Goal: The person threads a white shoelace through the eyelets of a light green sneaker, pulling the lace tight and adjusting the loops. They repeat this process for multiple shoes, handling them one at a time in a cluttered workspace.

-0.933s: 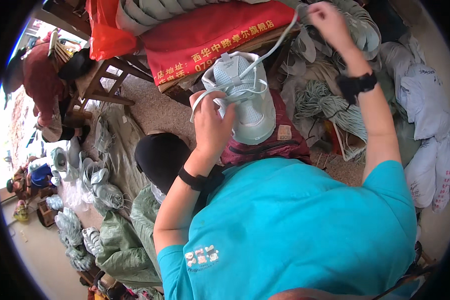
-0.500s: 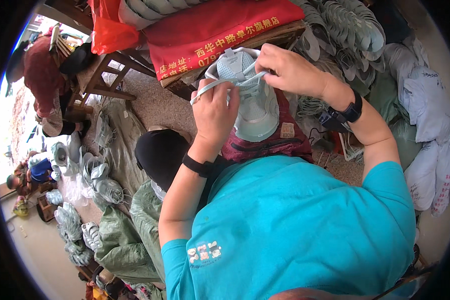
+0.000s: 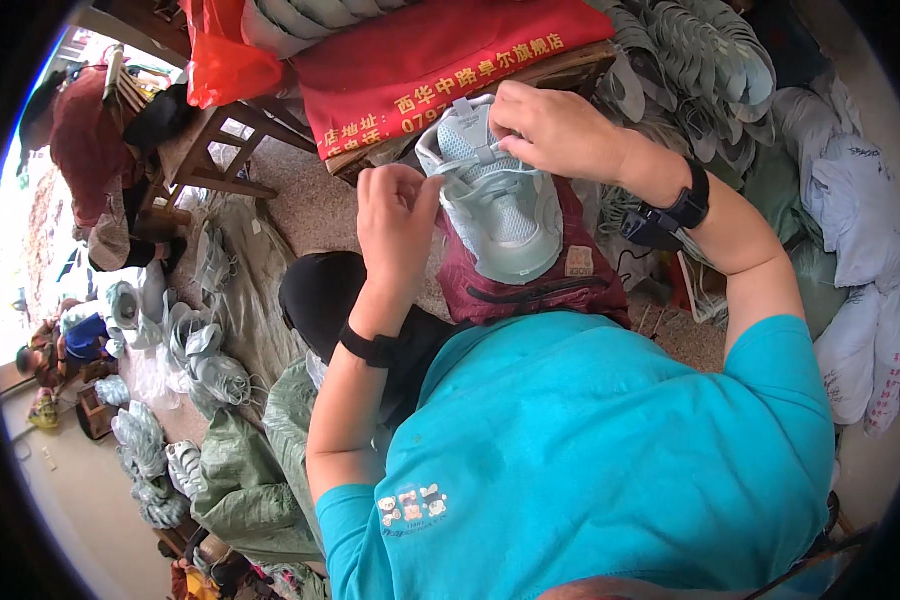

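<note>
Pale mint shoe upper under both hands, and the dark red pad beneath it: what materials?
Pale mint shoe upper: looks like knit mesh with smoother synthetic overlays, matte; fine perforated texture on the toe panel. Dark red pad: seemingly woven fabric, matte, with stitched seams and a small sewn patch. Left hand and right hand grip the upper.

Shoe (image 3: 500,205) on lap bag (image 3: 530,280), between both hands (image 3: 395,215).

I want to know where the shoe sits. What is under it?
The pale green shoe rests on a dark red bag. What lies beneath the bag is covered.
</note>
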A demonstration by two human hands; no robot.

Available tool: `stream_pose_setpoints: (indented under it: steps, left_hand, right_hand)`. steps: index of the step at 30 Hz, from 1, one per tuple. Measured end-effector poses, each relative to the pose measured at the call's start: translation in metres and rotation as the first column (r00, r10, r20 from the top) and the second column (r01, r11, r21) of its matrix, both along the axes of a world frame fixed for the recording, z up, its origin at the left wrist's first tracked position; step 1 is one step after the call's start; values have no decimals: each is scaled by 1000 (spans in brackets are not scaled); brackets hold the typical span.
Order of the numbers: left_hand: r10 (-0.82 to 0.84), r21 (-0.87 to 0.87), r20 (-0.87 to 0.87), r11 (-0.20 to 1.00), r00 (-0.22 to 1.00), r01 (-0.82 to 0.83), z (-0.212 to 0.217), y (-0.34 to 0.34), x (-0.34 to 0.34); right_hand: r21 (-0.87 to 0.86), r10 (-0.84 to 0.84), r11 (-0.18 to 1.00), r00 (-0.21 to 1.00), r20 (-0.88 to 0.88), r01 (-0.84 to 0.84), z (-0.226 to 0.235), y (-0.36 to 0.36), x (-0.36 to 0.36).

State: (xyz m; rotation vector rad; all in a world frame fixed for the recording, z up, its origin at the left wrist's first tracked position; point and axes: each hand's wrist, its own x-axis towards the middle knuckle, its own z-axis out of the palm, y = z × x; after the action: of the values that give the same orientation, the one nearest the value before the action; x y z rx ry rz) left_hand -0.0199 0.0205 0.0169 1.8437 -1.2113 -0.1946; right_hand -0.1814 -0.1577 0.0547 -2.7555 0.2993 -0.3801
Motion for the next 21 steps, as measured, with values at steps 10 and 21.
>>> stream_pose_setpoints:
  steps: [10,21]
  left_hand:
    - [-112,23,-650,986,752,166,-8,-3,1]
    - [-262,197,-363,916,894,349,15,36,19]
  right_hand:
    - [473,-192,870,979,63,140,7,-2,-6]
    - [323,-93,945,992,91,59,-2,-23,-35]
